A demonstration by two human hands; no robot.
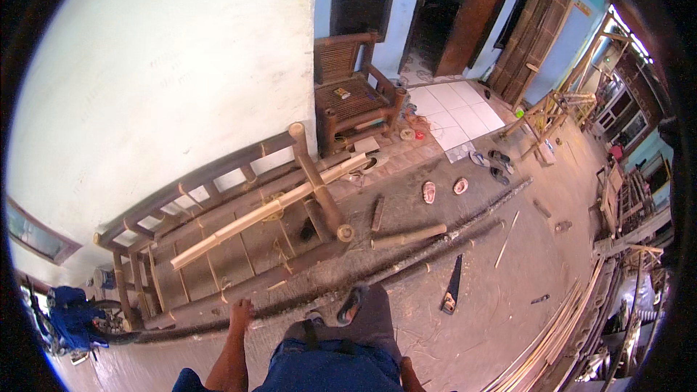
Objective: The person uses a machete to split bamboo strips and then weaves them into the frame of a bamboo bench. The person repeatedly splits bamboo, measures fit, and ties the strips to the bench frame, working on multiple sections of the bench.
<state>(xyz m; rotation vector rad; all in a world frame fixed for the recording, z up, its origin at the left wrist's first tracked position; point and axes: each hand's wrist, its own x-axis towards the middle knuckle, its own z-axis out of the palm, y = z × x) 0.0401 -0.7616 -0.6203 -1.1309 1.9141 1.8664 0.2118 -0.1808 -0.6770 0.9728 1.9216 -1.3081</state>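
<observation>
— While the left hand (pixel 242 312) is hanging low, left of centre, what is it holding?

— Nothing I'm making out. Fingers are looking loosely bent, though too small and blurred for telling how far open. It is hovering just below the bamboo frame (pixel 312 252) in the picture, seemingly not touching.

— And the right hand?

— Hiding. Only the right forearm (pixel 411 377) is showing, bottom centre; can't tell how its fingers are standing or whether they are gripping anything.

— Where is the work lying?

— Bamboo frame is filling the left of the view, running along the white wall (pixel 181 65). One pale split strip (pixel 247 226) is resting diagonally across it, its upper end passing the post (pixel 331 208) at the frame's right end.

— Which step, then?

— My judgement: a pause between handlings, strip laid on, no visible hand guiding it.

— What is the next move calling for?

— For shifting the strip, probably a reach up-frame with fingers opening wide. For cutting, a bend toward the handsaw (pixel 452 287), which is lying on the floor (pixel 501 305) right of centre.
</observation>
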